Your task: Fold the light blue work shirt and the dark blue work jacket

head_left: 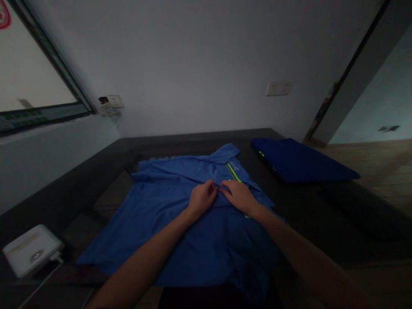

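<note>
A blue collared shirt with a yellow-green stripe lies spread across the dark surface, its collar pointing to the far right. Over its front, my left hand pinches a bit of the cloth between closed fingers. Close beside it, my right hand grips the same stretch of fabric, fingertips almost meeting those of the left. Whether a button sits between the fingers is too small and dim to make out. The shirt's lower part hangs over the near edge.
A folded dark blue garment lies on the right of the dark table. At the near left stands a white box-shaped device with a cable. Sockets are set in the wall behind, and a window is at left.
</note>
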### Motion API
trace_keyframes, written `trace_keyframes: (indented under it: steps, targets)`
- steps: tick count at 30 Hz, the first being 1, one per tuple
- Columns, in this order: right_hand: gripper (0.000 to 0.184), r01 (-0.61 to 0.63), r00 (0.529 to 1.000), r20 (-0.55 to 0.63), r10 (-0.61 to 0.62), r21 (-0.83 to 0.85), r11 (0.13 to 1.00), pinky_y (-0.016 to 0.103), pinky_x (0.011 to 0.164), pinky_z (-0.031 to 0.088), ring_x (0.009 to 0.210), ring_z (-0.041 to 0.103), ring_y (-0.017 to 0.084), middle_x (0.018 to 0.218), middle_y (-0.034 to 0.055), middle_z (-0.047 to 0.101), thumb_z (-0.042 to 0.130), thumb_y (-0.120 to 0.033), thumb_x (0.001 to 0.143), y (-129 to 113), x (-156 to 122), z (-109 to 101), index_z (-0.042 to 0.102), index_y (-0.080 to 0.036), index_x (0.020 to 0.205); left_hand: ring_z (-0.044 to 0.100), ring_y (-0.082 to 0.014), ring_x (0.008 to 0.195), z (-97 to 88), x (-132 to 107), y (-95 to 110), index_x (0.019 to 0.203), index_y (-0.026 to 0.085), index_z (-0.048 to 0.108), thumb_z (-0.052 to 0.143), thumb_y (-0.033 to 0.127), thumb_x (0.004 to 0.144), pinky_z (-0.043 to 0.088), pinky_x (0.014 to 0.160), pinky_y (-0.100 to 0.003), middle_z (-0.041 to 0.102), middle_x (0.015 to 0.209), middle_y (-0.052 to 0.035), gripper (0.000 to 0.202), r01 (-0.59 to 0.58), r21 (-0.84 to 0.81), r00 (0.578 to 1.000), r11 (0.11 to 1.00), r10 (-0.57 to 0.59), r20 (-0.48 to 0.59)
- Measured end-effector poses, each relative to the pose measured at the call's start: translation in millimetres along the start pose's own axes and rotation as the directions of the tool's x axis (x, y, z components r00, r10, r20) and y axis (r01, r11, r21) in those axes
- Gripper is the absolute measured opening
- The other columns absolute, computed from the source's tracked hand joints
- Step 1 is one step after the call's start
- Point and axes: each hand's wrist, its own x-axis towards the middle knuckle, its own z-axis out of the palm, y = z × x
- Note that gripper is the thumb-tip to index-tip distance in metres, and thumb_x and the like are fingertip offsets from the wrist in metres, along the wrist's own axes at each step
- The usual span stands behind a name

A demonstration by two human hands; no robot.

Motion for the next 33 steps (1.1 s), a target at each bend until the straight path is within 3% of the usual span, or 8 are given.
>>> trace_keyframes:
  steps: [5, 11, 20, 24, 28, 33]
  targets:
    - [0.021, 0.076, 0.997, 0.031, -0.072, -0.125, 0.989, 0.027, 0.075, 0.039, 0.089, 0.060, 0.020, 0.093, 0.0090, 0.066, 0.041, -0.024, 0.093, -1, -1, 3, 0.060, -0.016, 0.093, 0.052, -0.0113, 0.057, 0.9, 0, -2, 0.078, 0.019, 0.053, 0.047, 0.023, 0.085, 0.032, 0.055, -0.021, 0.058, 0.064, 0.0020, 0.011, -0.012, -0.048, 0.999, 0.999, 0.014, 0.032]
    - [0.023, 0.067, 0.998, 0.011, -0.066, -0.210, 0.975, 0.028, 0.073, 0.039, 0.087, 0.060, 0.020, 0.093, 0.0096, 0.066, 0.038, -0.024, 0.094, -2, -2, 0, 0.059, -0.016, 0.095, 0.056, -0.0137, 0.066, -0.4, 0, -1, 0.084, 0.019, 0.054, 0.042, 0.025, 0.089, 0.038, 0.062, -0.022, 0.061, 0.072, -0.0007, 0.014, -0.107, -0.064, 0.992, 0.992, 0.111, 0.056]
    - [0.024, 0.075, 0.997, 0.021, -0.072, -0.250, 0.965, 0.027, 0.075, 0.038, 0.089, 0.059, 0.020, 0.093, 0.0103, 0.066, 0.038, -0.025, 0.094, -6, -3, -6, 0.060, -0.017, 0.095, 0.057, -0.0139, 0.070, 2.5, -2, 2, 0.087, 0.019, 0.055, 0.044, 0.022, 0.088, 0.040, 0.065, -0.022, 0.062, 0.078, -0.0018, 0.012, -0.106, -0.064, 0.994, 0.992, 0.108, 0.030]
    - [0.027, -0.023, 1.000, -0.019, 0.019, -0.206, 0.978, 0.026, 0.066, 0.036, 0.080, 0.062, 0.020, 0.085, 0.0083, 0.068, 0.039, -0.035, 0.094, -1, -2, -10, 0.061, -0.019, 0.093, 0.056, -0.0131, 0.070, -9.3, 6, -5, 0.085, 0.018, 0.058, 0.044, 0.026, 0.088, 0.041, 0.065, -0.022, 0.063, 0.077, -0.0012, 0.016, -0.138, -0.084, 0.990, 0.987, 0.137, -0.008]
    - [0.037, -0.085, 0.995, -0.057, 0.079, -0.108, 0.990, 0.026, 0.062, 0.035, 0.076, 0.062, 0.020, 0.079, 0.0054, 0.069, 0.042, -0.051, 0.090, 8, 1, -14, 0.063, -0.021, 0.084, 0.056, -0.0136, 0.067, -29.2, 18, -23, 0.082, 0.017, 0.059, 0.044, 0.028, 0.087, 0.041, 0.064, -0.023, 0.062, 0.074, -0.0016, 0.019, -0.059, -0.034, 0.998, 0.998, 0.059, -0.021]
    - [0.032, -0.112, 0.987, -0.121, 0.109, -0.015, 0.994, 0.025, 0.066, 0.037, 0.081, 0.062, 0.020, 0.085, 0.0044, 0.070, 0.048, -0.048, 0.088, 25, 3, -22, 0.067, -0.022, 0.084, 0.058, -0.0176, 0.081, -47.5, 27, -46, 0.083, 0.017, 0.061, 0.046, 0.025, 0.083, 0.044, 0.077, -0.028, 0.063, 0.086, -0.0058, 0.017, -0.035, 0.085, 0.999, 0.996, 0.035, 0.006]
